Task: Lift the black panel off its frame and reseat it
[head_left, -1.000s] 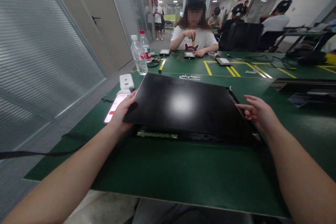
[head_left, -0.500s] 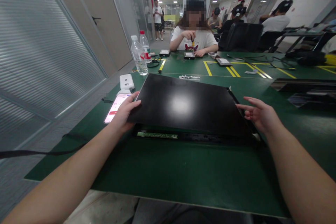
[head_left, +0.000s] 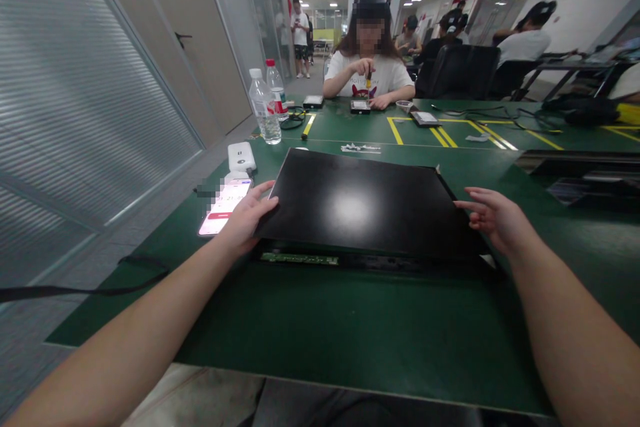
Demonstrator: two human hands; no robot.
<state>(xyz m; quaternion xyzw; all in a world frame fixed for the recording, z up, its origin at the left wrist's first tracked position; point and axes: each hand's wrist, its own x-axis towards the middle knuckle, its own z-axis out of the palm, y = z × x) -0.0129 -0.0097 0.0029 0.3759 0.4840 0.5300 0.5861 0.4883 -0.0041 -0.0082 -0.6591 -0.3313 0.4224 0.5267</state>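
A glossy black screen panel (head_left: 325,207) lies tilted in front of me, its left side raised over a dark frame (head_left: 400,265) on the green table. Along the frame's near edge shows a strip of green circuit board (head_left: 300,258). My left hand (head_left: 250,217) grips the panel's left edge, thumb on top and the other fingers partly hidden beneath. At the right edge, my right hand (head_left: 493,217) has its fingers apart, with the fingertips at or just touching the panel's side.
Left of the panel lie a lit phone (head_left: 225,207) and a white device (head_left: 241,157). Two plastic bottles (head_left: 267,110) stand behind them. Across the green table (head_left: 350,327), a co-worker (head_left: 370,73) holds a screwdriver over a hard drive (head_left: 360,107). Dark panels (head_left: 590,173) lie at right.
The panel's left side has come down and shifted slightly right, with my left hand moving along with it. My right hand has barely moved.
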